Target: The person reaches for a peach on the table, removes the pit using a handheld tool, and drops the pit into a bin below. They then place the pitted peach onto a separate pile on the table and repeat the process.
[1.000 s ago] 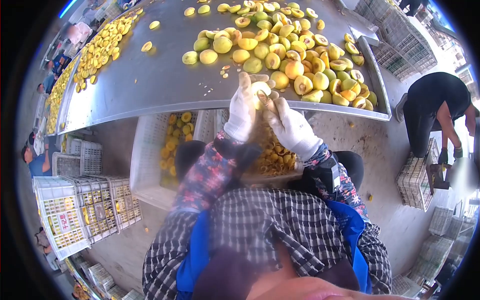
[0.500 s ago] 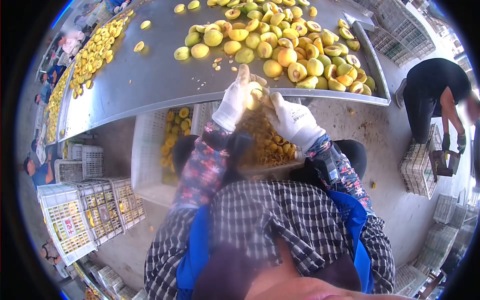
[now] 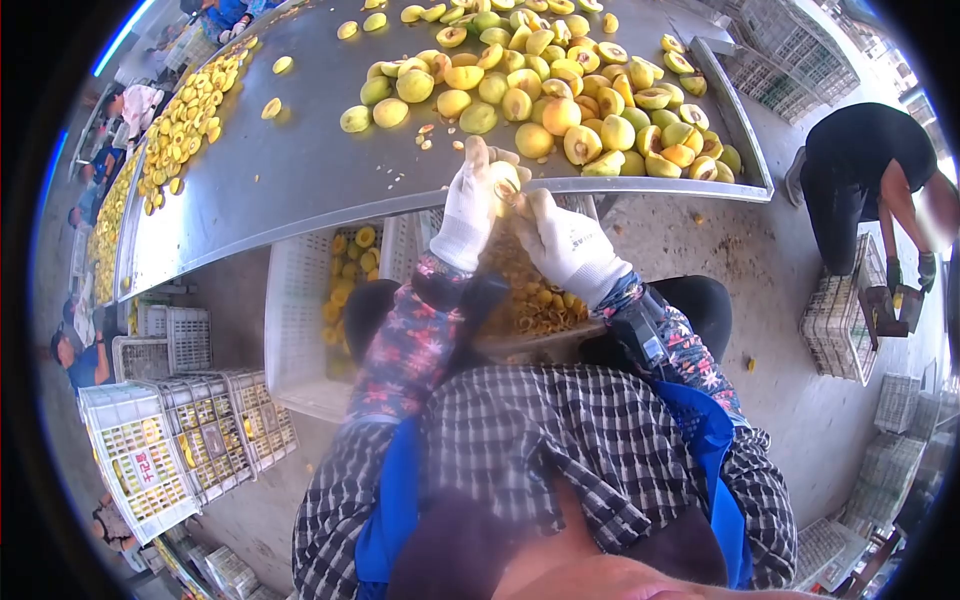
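Observation:
My left hand [image 3: 468, 212], in a white knit glove, is closed around a yellow peach half [image 3: 506, 186] just over the table's front edge. Its cut side is turned partly toward my right hand [image 3: 570, 245], also gloved. The right fingers are pinched together against the fruit; a small brownish bit shows at their tips, too small to name. Beyond the hands lies a heap of halved and cut peaches [image 3: 560, 95], several with reddish hollows. A few loose stones [image 3: 425, 137] lie on the metal table [image 3: 300, 170] near my left hand.
Beneath the table edge stand a white crate [image 3: 300, 330] with peach halves and a container of peach scraps [image 3: 540, 305]. More peach halves [image 3: 185, 115] line the table's left. Stacked crates [image 3: 185, 440] stand lower left. At right a person [image 3: 865, 170] bends over a crate [image 3: 840, 315].
My right hand has moved left, its fingertips now pressed closer to the peach half. The left hand keeps its hold. The whole view has shifted slightly.

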`<state>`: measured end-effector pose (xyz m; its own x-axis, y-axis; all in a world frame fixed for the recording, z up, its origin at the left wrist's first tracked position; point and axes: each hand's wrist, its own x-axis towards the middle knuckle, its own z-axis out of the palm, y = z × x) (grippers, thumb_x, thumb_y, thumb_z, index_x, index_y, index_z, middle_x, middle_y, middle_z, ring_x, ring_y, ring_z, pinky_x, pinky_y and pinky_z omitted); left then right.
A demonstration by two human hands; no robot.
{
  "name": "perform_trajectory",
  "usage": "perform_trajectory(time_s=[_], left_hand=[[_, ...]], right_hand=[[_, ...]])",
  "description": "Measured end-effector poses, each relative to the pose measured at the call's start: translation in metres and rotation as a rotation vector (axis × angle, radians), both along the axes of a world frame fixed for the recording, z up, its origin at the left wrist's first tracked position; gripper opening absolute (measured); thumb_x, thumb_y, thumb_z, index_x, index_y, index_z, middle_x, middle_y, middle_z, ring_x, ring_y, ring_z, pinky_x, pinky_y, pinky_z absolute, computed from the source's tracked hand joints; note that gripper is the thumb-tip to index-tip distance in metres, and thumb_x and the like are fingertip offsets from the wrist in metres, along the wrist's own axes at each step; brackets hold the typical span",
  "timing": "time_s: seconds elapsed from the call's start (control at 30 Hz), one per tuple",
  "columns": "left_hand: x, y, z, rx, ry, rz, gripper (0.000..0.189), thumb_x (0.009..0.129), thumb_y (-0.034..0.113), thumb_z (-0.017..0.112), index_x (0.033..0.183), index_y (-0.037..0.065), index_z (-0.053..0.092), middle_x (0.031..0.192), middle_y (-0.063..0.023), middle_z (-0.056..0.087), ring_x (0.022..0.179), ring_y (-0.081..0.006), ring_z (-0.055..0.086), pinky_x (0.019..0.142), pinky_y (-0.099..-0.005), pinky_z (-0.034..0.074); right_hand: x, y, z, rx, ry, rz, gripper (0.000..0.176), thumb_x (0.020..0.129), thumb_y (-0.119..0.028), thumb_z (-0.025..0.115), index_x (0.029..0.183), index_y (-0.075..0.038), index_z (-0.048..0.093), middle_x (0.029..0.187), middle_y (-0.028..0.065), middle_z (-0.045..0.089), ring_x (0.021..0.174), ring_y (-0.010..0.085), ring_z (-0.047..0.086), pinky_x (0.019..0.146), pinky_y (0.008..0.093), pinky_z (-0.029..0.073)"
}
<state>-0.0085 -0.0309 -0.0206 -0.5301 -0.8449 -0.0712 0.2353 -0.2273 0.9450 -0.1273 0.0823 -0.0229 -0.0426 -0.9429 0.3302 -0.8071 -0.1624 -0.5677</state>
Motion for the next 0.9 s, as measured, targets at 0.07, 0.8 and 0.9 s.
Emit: perform_trajectory(time_s=[0.07, 0.8, 0.9], left_hand=[[0.006, -0.003, -0.003, -0.008, -0.067, -0.062, 0.065, 0.1, 0.059, 0.028, 0.098, 0.001, 0.058, 0.083, -0.0115, 0.066, 0.076, -0.0147, 0.063, 0.071, -0.0252, 0.052], [0.007, 0.009, 0.011, 0.289, 0.087, -0.199, 0.064, 0.098, 0.054, 0.04, 0.092, -0.004, 0.064, 0.082, -0.0161, 0.067, 0.074, -0.022, 0.066, 0.069, -0.031, 0.054], [0.006, 0.006, 0.01, 0.243, 0.079, -0.197, 0.064, 0.098, 0.055, 0.041, 0.089, -0.004, 0.065, 0.08, -0.0158, 0.067, 0.073, -0.0216, 0.067, 0.068, -0.031, 0.055]], right_hand=[[-0.004, 0.0, 0.005, 0.092, 0.003, 0.042, 0.037, 0.091, -0.023, 0.058, 0.118, -0.001, 0.048, 0.08, 0.0199, 0.065, 0.071, 0.0365, 0.065, 0.063, 0.0432, 0.052], [-0.024, 0.011, 0.002, 0.291, -0.35, 0.257, 0.04, 0.1, -0.027, 0.047, 0.13, -0.001, 0.048, 0.091, 0.0143, 0.065, 0.086, 0.0282, 0.064, 0.08, 0.0366, 0.051], [-0.02, 0.016, 0.009, 0.307, -0.174, 0.079, 0.038, 0.097, -0.025, 0.051, 0.126, -0.001, 0.05, 0.086, 0.02, 0.065, 0.084, 0.0351, 0.065, 0.078, 0.0407, 0.052]])
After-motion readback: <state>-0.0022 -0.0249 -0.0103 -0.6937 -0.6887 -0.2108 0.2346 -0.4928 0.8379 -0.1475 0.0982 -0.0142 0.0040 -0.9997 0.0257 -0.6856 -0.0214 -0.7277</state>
